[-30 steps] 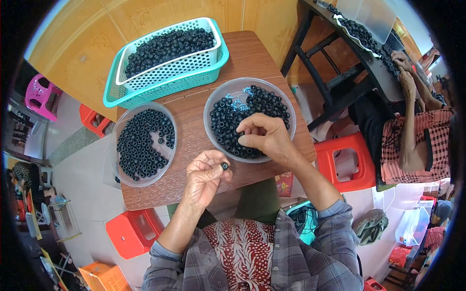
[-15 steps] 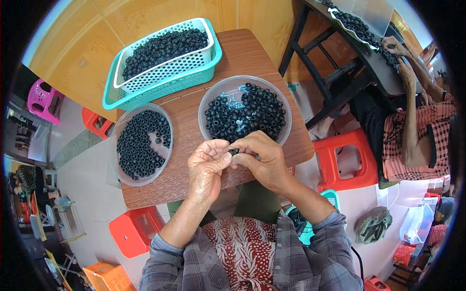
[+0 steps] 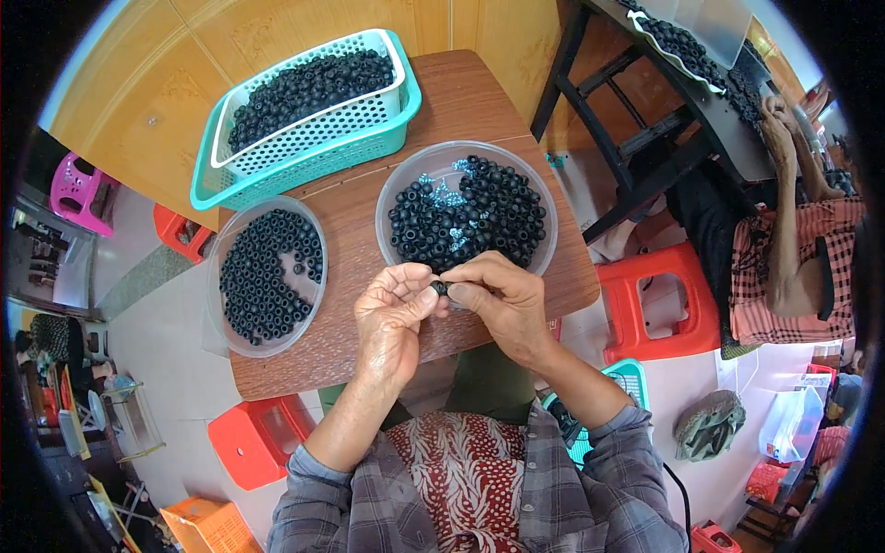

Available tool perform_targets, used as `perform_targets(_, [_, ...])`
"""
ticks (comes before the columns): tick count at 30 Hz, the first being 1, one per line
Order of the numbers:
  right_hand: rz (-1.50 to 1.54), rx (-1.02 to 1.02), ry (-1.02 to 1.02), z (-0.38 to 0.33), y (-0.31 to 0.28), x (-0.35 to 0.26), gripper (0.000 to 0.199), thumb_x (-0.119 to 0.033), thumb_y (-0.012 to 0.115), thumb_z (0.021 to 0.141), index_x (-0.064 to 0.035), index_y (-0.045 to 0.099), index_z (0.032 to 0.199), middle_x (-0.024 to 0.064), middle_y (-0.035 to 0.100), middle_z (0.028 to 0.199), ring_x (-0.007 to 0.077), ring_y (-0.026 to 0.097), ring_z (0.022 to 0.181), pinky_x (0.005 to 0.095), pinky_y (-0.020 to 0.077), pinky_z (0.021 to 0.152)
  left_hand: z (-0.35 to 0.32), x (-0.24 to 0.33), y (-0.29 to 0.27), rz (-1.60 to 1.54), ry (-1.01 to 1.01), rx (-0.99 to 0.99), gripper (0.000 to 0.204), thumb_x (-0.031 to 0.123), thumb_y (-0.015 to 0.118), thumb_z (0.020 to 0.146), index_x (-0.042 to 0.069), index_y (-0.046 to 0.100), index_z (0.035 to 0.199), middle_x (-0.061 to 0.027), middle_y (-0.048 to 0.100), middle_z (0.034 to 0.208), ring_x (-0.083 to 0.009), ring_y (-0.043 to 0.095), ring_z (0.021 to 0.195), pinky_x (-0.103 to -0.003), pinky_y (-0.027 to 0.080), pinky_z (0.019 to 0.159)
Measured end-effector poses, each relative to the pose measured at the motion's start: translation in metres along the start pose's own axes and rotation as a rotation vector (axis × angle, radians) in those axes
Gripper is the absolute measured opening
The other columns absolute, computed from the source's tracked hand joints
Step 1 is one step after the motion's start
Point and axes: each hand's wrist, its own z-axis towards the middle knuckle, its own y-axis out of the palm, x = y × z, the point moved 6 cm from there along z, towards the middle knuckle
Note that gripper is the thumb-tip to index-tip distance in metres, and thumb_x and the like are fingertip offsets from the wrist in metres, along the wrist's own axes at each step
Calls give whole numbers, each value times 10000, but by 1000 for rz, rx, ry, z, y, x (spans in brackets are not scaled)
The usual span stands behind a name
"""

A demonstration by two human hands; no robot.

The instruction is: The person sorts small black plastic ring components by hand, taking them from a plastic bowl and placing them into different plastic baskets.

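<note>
Between the fingertips of both hands is a small round black piece point(image 3: 440, 288), held just off the near edge of the right round tub. My left hand point(image 3: 389, 318) pinches it from one side with thumb and finger. On the other side the thumb and forefinger of my right hand point(image 3: 502, 300) close on it. The right clear tub point(image 3: 550, 207) holds many black ring-like pieces with holes, and some pale blue glittery bits point(image 3: 449, 195) lie among them. A left clear tub point(image 3: 318, 304) holds similar black rings, with part of its bottom showing.
A white basket point(image 3: 304, 129) full of black pieces sits inside a turquoise basket point(image 3: 410, 106) at the back of the wooden table point(image 3: 359, 207). Red stools point(image 3: 263, 442) stand around. On the right, another person's hands point(image 3: 779, 120) are at a dark table with black pieces.
My fingers have shifted slightly and the black piece between them shows more plainly. The other person's hands have drawn together, away from the pile on the dark table.
</note>
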Motion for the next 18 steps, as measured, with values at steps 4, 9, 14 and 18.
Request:
perform_targets(4, [-44, 35, -12, -2, -1, -1, 132, 0, 671, 757, -19, 687, 886, 55, 632, 782, 172, 574, 751, 291, 449, 686, -2, 3, 2, 29, 50, 2, 224, -69, 643, 812, -23, 582, 1023, -104, 652, 897, -169, 650, 748, -291, 563, 674])
perform_targets(9, [-114, 57, -103, -1, 1, -9, 132, -9, 685, 741, -26, 686, 872, 59, 633, 781, 188, 571, 745, 307, 447, 678, -5, 8, 4, 126, 165, 2, 238, -86, 645, 808, -20, 581, 1027, -84, 641, 925, -127, 621, 798, -263, 549, 709])
perform_targets(14, [-167, 47, -119, -2, 1, -12, 127, 12, 693, 746, -1, 673, 871, 63, 632, 811, 170, 569, 761, 278, 446, 674, -8, 8, 6, 166, 218, 6, 253, -91, 654, 799, -17, 582, 1029, -57, 629, 933, -103, 599, 820, -240, 530, 728])
perform_targets(18, [-151, 93, -137, -3, 1, -12, 110, 1, 695, 733, -5, 662, 837, 68, 630, 780, 197, 561, 730, 306, 445, 653, -9, 4, 7, 145, 199, 8, 257, -89, 659, 796, -14, 581, 1029, -46, 622, 928, -93, 590, 818, -233, 525, 731])
